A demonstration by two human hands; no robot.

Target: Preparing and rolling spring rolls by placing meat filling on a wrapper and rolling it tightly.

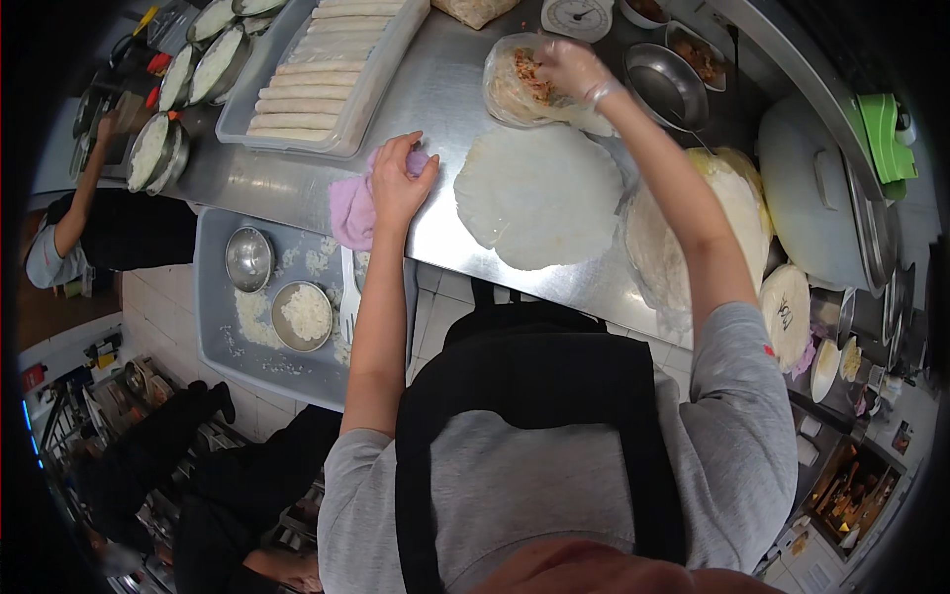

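Note:
My left hand [401, 178] rests on a crumpled pink cloth [351, 213] at the counter's front edge, its fingers bent and apart. My right hand [566, 69], in what looks like a clear glove, reaches over a plastic bag [505, 79] of reddish shredded filling [534, 79], fingers curled; what they hold is hidden. A thin, round translucent sheet [534, 193] lies flat on the steel counter [416, 99] between and below my hands. To its right is a stack of pale round sheets [678, 257] in plastic.
A container of pale rolls [307, 104], a scale [579, 18], bowls [665, 89] and a large covered pot [811, 198] line the counter. A grey tub [228, 332] with rice-like bits sits below left. Co-workers [69, 238] stand at left and lower left [237, 475].

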